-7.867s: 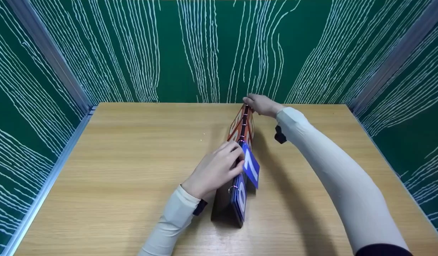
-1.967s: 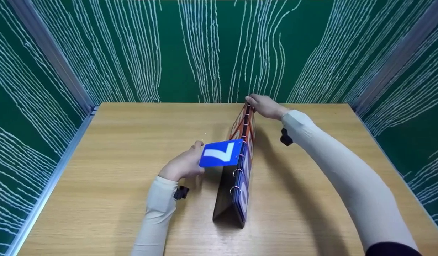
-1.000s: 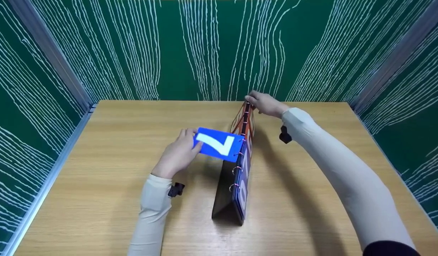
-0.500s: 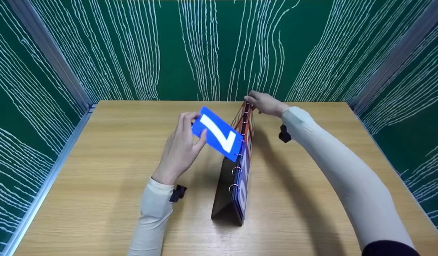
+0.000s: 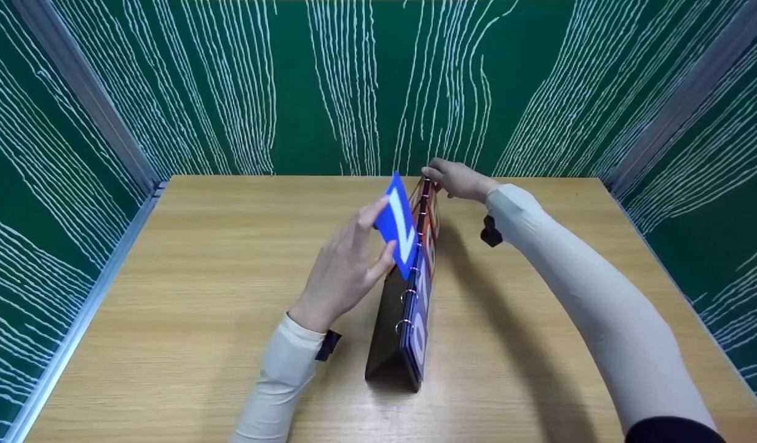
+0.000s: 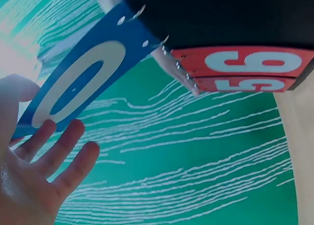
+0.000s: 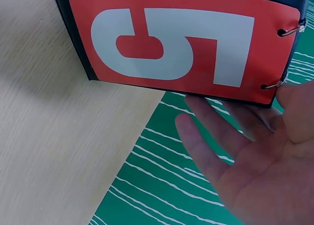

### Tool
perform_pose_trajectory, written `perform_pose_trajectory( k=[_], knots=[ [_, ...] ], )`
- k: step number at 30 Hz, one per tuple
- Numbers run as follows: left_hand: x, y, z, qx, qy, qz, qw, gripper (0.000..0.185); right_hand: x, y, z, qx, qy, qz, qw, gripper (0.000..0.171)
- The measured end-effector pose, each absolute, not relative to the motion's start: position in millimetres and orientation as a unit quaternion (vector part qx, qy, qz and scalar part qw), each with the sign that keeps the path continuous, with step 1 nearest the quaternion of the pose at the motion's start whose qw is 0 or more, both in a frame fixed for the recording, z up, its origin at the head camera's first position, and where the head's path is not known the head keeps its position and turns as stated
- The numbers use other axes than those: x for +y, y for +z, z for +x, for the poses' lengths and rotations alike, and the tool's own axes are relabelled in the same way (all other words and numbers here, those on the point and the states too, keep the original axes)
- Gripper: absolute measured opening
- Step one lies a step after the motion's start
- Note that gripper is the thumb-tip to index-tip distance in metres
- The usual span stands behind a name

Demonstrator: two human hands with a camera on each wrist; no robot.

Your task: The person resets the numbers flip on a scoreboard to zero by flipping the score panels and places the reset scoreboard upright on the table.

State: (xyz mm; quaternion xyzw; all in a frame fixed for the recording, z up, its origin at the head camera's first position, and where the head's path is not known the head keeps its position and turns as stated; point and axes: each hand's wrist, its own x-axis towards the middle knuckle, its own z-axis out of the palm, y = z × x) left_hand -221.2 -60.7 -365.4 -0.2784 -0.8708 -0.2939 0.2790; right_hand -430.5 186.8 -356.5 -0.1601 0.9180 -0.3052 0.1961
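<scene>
- Scoreboard point(image 5: 415, 295): tent-style flip unit, stood on the table point(image 5: 200, 295) right of centre, long axis running away from the person. Black body, number cards hung on metal rings along the top ridge.
- Near end carried blue cards, far end red cards point(image 5: 432, 212). Left wrist view showed red cards reading 9 and 55 upside down; right wrist view showed a red card point(image 7: 181, 45) with a 5.
- Left hand point(image 5: 347, 271): fingers straight and loose, grip open. Fingertips and thumb lay against the raised blue card point(image 5: 400, 224), propping it near upright above the ridge, tilted slightly toward the left.
- That blue card hung on its rings at the ridge, edge-on to the head camera, a white numeral stroke visible on it. In the left wrist view its other face point(image 6: 81, 82) read 0, with the fingers point(image 6: 59, 149) just under its free edge.
- Right hand point(image 5: 455, 179): rested on the far top end of the scoreboard, at the red cards. Right wrist view showed the palm point(image 7: 267, 171) open, fingers straight and relaxed just beside the card's edge; thumb contact with the ridge could not be told.
- Both forearms wore pale sleeves, each with a small black device at the wrist.
- Green panels with white wavy lines enclosed the table on three sides.
</scene>
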Motion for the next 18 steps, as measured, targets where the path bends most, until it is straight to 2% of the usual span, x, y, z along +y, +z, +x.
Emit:
perform_pose_trajectory(
  k=[7, 14, 18],
  knots=[
    [-50, -369, -219, -0.868, -0.288, -0.309, 0.259, 0.077, 188, -358, -432, 0.920, -0.298, -0.166, 0.192, 0.049],
    [-47, -372, -221, -0.879, -0.272, -0.323, 0.223, 0.050, 187, -357, -432, 0.916, -0.309, -0.162, 0.198, 0.048],
    [-45, -377, -225, -0.880, -0.274, -0.327, 0.208, 0.051, 187, -357, -432, 0.915, -0.308, -0.168, 0.197, 0.048]
  ],
)
